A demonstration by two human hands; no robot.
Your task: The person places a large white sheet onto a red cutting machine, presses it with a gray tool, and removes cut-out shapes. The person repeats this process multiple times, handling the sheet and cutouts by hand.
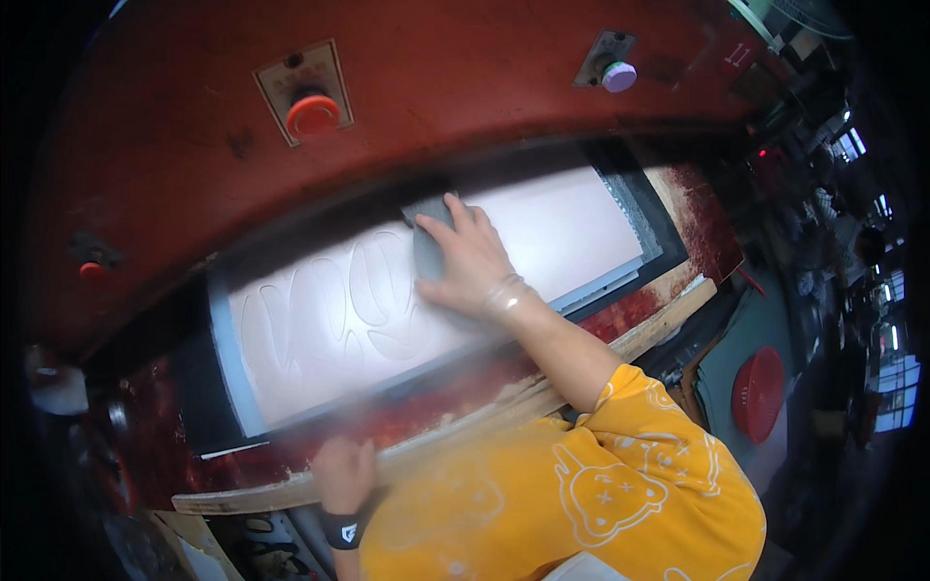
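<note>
Clasped by the right hand [469, 259], the grey block [429, 256] should sit flat beside the outlines [380, 279]; left hand [343, 474] unclear.

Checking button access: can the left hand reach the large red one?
Probably, with a stretch: nothing covers the large red button, and the left hand by the wooden rail appears empty.

A short number in pale paint [737, 54] can be read on the red machine housing [436, 77], toward its upper right corner. Two label plates sit on the same housing: one [302, 76] behind the large red button [313, 116], one [606, 45] behind the pale purple button [619, 76]; their lettering is too small to read. The black wristband [339, 532] by the left hand [344, 470] bears a small white emblem [349, 533], without legible words.
</note>
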